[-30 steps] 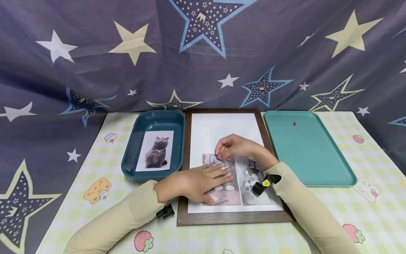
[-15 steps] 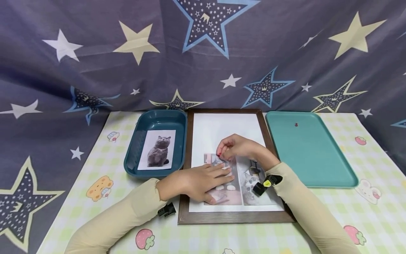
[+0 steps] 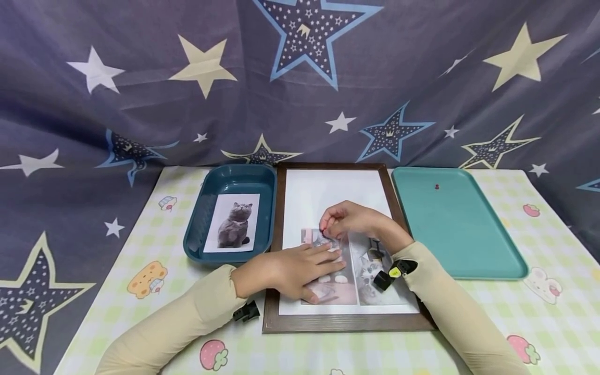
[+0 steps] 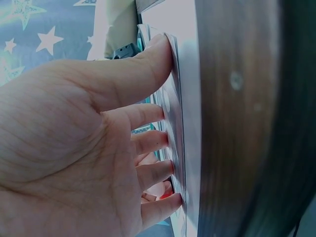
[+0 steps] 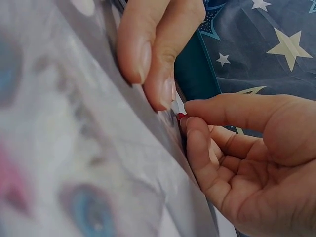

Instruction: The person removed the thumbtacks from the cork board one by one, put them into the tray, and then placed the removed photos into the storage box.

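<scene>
My left hand (image 3: 295, 271) lies spread over the left photo (image 3: 335, 297), its fingertips pressing it against the white board (image 3: 335, 192). In the right wrist view, the thumb and index finger of my right hand (image 3: 349, 219) pinch a small red push pin (image 5: 181, 116) at this photo's upper edge. The pin's point is hidden. Beside it is a second photo, a pale cat (image 3: 367, 268), partly covered by my right wrist and its camera. Both photos lie on the board inside a dark brown wooden frame (image 3: 349, 325).
Left of the frame stands a dark teal tray (image 3: 193, 234) holding a photo of a grey cat (image 3: 234, 224). To the right lies a flat green tray (image 3: 461, 239) with one small red pin (image 3: 437, 186) near its far end. A starry curtain (image 3: 300, 120) hangs behind the table.
The red of the push pin now shows between my right fingertips, where a dark spot showed a second ago. Both hands keep nearly the same places; the head view has shifted slightly.
</scene>
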Tool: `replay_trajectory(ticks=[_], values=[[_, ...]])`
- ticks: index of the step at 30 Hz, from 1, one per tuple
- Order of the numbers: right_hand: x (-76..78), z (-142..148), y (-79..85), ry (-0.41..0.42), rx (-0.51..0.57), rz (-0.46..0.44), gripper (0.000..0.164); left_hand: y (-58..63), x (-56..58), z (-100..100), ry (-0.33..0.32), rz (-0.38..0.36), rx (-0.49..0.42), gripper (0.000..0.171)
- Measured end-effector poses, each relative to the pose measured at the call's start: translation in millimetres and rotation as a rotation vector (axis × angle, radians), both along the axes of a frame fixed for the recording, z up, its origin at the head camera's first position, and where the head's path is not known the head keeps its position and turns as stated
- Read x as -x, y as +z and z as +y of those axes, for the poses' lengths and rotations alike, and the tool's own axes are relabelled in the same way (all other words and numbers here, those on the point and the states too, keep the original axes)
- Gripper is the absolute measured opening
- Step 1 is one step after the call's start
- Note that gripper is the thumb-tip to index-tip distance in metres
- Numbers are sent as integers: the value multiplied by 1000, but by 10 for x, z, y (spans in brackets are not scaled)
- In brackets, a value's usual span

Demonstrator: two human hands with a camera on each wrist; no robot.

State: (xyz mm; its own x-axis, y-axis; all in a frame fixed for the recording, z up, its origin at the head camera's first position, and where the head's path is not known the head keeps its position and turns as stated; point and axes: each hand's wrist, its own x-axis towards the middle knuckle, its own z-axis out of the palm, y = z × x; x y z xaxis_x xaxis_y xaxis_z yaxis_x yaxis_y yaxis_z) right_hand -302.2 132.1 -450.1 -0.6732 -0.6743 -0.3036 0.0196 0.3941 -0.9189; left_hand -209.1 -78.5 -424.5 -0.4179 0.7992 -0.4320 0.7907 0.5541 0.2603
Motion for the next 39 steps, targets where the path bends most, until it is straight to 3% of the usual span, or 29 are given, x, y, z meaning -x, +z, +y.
replay_trajectory(ticks=[39], values=[[11,-7,-10,24,-9,9,16,0,-5,-2,3,-8,4,83]])
